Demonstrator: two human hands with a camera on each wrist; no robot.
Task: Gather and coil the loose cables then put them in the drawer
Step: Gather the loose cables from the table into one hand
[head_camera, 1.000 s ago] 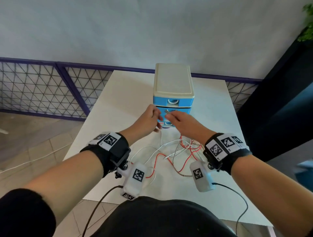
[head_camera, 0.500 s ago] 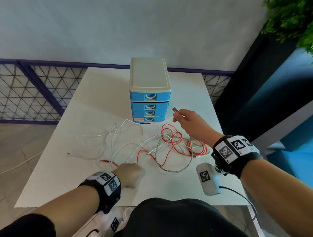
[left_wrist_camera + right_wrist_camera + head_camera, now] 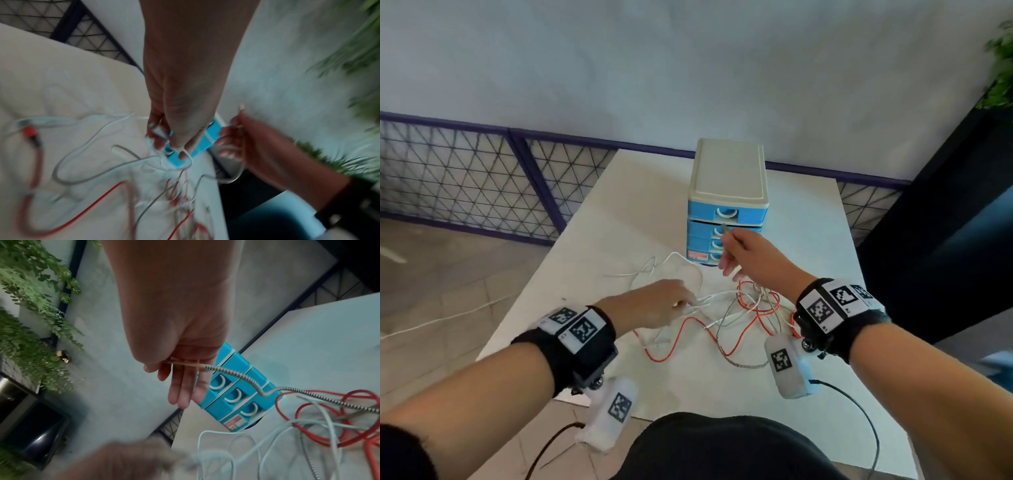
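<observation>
A tangle of red [image 3: 753, 325], white [image 3: 674, 260] and braided grey [image 3: 743, 363] cables lies on the white table [image 3: 619, 212] in front of a small blue drawer unit [image 3: 726, 219] whose drawers are closed. My right hand [image 3: 736, 255] is raised in front of the drawers and pinches the plug end of the braided grey cable [image 3: 236, 376] between thumb and forefinger; its other fingers point down. My left hand [image 3: 664, 301] reaches into the tangle, and its fingers [image 3: 160, 138] curl round white cable strands.
The table's left edge drops to a tiled floor [image 3: 448, 291] with a loose white cord on it. A mesh fence [image 3: 465, 178] runs along the wall behind. A dark cabinet [image 3: 945, 240] and a plant [image 3: 1000, 68] stand at the right.
My left hand has moved from the near table edge up and right into the tangle and taken white strands. My right hand still holds the braided cable's plug near the drawers.
</observation>
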